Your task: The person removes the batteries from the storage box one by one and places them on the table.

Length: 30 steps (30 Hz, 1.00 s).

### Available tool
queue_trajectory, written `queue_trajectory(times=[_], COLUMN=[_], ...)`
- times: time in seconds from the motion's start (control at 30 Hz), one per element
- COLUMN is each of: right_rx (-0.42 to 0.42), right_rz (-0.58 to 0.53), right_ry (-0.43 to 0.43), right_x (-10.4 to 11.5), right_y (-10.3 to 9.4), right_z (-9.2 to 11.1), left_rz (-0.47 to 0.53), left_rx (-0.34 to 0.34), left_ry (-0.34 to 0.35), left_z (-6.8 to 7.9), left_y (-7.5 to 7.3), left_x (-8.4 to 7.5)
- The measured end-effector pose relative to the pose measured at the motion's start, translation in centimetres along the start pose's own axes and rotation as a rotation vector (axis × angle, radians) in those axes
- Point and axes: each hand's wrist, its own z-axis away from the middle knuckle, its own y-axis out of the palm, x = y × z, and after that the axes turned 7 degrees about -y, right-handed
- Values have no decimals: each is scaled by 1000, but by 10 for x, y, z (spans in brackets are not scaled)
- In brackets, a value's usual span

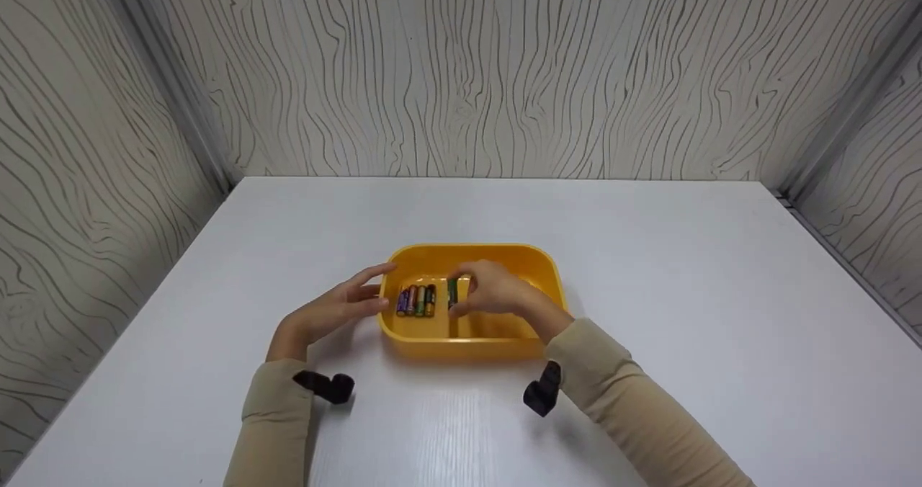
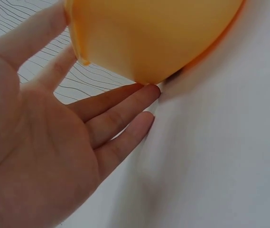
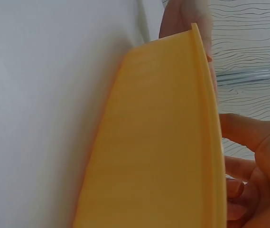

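Observation:
A yellow plastic box point(image 1: 468, 349) sits on the white table, its near wall filling much of the right wrist view. Several small cylindrical batteries point(image 1: 416, 301) with coloured wraps lie side by side in its left part. My right hand point(image 1: 497, 289) reaches in over the near rim and pinches a dark green battery point(image 1: 452, 292) between thumb and fingers, to the right of that row. In the right wrist view the wall hides this battery. My left hand point(image 1: 338, 310) touches the box's left end with fingers spread and fairly straight; its fingertips point(image 2: 150, 92) meet the outer wall.
The white table point(image 1: 684, 271) extends around the box on all sides. Wood-grain patterned panels point(image 1: 461, 76) stand behind it and at both sides. A black wrist mount point(image 1: 542, 390) juts from the right sleeve, and another mount point(image 1: 328, 386) from the left.

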Motion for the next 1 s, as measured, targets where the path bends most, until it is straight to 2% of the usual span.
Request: queue_trajectory(times=[0.3,0.57,0.8,1.0], right_rx=[10,-42,-137,-183], right_rz=[12,-90,-181,-209], right_ry=[-62,-129,-115,-64], right_x=[-13,-38,-67,-77], right_y=[-15,-34,-54,-71], right_z=[23,48,71,88], left_rz=[-3,-2,10,-10], left_rx=[7,16,23,17], left_ry=[15,22,33,23], left_z=[0,-1,-1,0], left_y=[-1,1,1,0], left_x=[2,3,2,2])
